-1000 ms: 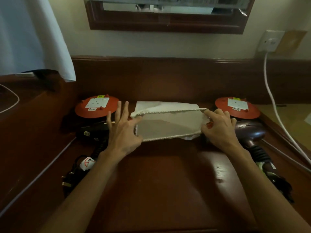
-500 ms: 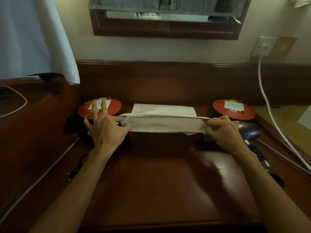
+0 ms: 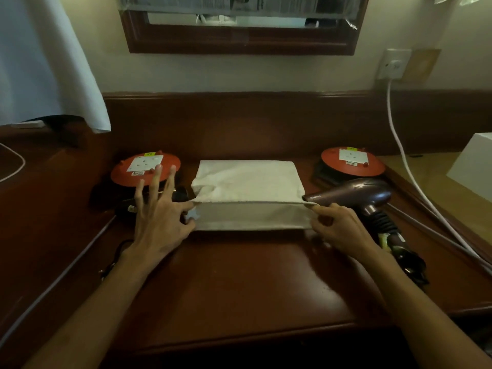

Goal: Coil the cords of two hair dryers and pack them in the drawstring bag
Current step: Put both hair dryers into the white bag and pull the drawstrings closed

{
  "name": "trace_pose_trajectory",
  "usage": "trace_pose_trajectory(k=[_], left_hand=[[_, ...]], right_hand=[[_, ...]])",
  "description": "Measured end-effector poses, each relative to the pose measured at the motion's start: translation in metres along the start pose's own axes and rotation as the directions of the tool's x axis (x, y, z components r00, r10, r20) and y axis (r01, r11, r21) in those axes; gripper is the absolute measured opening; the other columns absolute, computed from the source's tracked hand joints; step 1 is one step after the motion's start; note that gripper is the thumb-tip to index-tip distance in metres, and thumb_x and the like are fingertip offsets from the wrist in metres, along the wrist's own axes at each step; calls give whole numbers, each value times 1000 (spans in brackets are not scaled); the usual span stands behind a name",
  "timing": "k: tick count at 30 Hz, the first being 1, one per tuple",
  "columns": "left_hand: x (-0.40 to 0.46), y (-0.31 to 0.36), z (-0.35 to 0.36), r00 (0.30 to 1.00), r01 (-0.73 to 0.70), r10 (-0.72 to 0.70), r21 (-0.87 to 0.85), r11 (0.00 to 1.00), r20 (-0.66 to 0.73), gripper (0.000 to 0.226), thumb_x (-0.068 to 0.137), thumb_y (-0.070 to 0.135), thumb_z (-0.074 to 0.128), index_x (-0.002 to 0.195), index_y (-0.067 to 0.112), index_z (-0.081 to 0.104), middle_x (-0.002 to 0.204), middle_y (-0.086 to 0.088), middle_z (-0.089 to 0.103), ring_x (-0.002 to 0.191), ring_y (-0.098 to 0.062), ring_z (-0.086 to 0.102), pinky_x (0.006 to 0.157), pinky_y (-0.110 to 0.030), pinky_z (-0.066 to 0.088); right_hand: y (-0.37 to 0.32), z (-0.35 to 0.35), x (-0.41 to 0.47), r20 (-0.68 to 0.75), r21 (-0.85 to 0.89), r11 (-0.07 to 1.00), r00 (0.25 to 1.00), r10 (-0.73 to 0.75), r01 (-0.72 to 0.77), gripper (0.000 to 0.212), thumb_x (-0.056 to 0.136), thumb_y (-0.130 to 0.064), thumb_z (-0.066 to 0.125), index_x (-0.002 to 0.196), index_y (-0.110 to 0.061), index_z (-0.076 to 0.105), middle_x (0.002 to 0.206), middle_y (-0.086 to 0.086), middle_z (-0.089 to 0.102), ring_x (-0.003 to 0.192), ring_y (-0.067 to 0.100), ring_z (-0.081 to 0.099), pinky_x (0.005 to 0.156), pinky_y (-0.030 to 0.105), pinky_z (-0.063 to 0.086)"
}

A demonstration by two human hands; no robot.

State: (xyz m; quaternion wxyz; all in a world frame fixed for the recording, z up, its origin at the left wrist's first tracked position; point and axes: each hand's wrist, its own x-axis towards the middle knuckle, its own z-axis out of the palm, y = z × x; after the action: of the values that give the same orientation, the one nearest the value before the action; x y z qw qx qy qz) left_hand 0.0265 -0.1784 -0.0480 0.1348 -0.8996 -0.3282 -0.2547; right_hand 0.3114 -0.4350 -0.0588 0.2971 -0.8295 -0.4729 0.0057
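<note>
Both hands pinch the white drawstring bag [image 3: 247, 187] mouth: left hand [image 3: 159, 222] thumb-and-finger, other fingers splayed; right hand [image 3: 343, 230] curled on corner beside purple hair dryer [image 3: 356, 195]

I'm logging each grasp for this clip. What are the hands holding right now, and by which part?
Both hold the drawstring bag by its open rim: left hand pinches the left corner, right hand the right corner. Neither hair dryer is held.
</note>
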Motion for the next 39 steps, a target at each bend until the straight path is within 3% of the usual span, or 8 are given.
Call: trace_pose_trajectory(k=[7, 10, 12, 16, 19, 22, 33, 39], left_hand=[[-6, 28, -6, 996, -7, 6, 9, 1000, 94, 19, 62, 37, 91, 78, 37, 81, 159, -12, 39, 144, -38, 32, 109, -59, 25], [-11, 52, -14, 987, -9, 38, -183, 983, 156, 22, 69, 52, 85, 64, 33, 76, 146, -3, 57, 132, -29, 46, 104, -49, 29], [-9, 77, -22, 987, -44, 87, -298, 954, 133, 34, 77, 56, 78, 60, 27, 69, 121, 3, 72, 112, -20, 58, 94, -41, 36], [1, 128, -16, 963, -109, 197, -399, 911, 186, 23, 91, 50, 66, 100, 29, 69, 106, 5, 70, 99, -14, 57, 90, -36, 41], [13, 157, 5, 949, -109, 218, -410, 906, 227, 32, 96, 42, 63, 125, 30, 62, 119, 1, 67, 113, -21, 57, 96, -39, 43], [26, 171, 20, 944, -65, 192, -421, 905, 267, 27, 97, 35, 62, 122, 26, 69, 117, -1, 70, 109, -24, 63, 84, -36, 47], [61, 171, 24, 928, 151, 96, -598, 787, 361, 21, 91, 30, 74, 104, 16, 81, 100, -5, 77, 84, -17, 66, 73, -29, 49], [94, 166, 3, 918, 192, 131, -707, 680, 375, 11, 85, 20, 80, 93, 13, 81, 76, 4, 71, 68, 0, 63, 57, -13, 42]], right_hand=[[4, 1, -3, 70, -42, 999, 998, 1, 2, 25, 91, -38, 70, 112, -27, 76, 112, -8, 64, 106, 13, 44, 96, 41, 38], [2, -23, -9, 46, 181, 983, 998, -39, 30, 26, 85, -45, 69, 99, -26, 80, 102, -12, 68, 98, 8, 57, 91, 41, 50], [5, -38, -10, -44, 221, 974, 998, -40, 49, 25, 89, -37, 70, 109, -25, 77, 103, -6, 70, 95, 10, 61, 88, 44, 54], [30, -62, -9, -173, -260, 942, 970, 172, -214, 68, 95, -46, 60, 155, -39, 27, 133, 14, 54, 122, 33, 48, 103, 54, 40], [51, -69, -14, -7, -427, 819, 908, 419, -382, 87, 94, -58, 55, 156, -47, -6, 149, 20, 39, 136, 40, 39, 110, 56, 33], [59, -64, -23, 132, -319, 856, 875, 465, -407, 94, 96, -47, 59, 151, -51, -17, 148, 20, 45, 131, 38, 48, 106, 55, 42], [64, -69, -41, -30, 210, 892, 909, 415, -400, 87, 92, -29, 71, 158, -33, 16, 155, 15, 41, 139, 34, 43, 113, 42, 35], [19, -103, -75, 88, 412, 900, 989, 115, -141, 84, 89, -12, 71, 154, -37, 25, 126, -19, 50, 90, 1, 67, 73, 9, 51]])
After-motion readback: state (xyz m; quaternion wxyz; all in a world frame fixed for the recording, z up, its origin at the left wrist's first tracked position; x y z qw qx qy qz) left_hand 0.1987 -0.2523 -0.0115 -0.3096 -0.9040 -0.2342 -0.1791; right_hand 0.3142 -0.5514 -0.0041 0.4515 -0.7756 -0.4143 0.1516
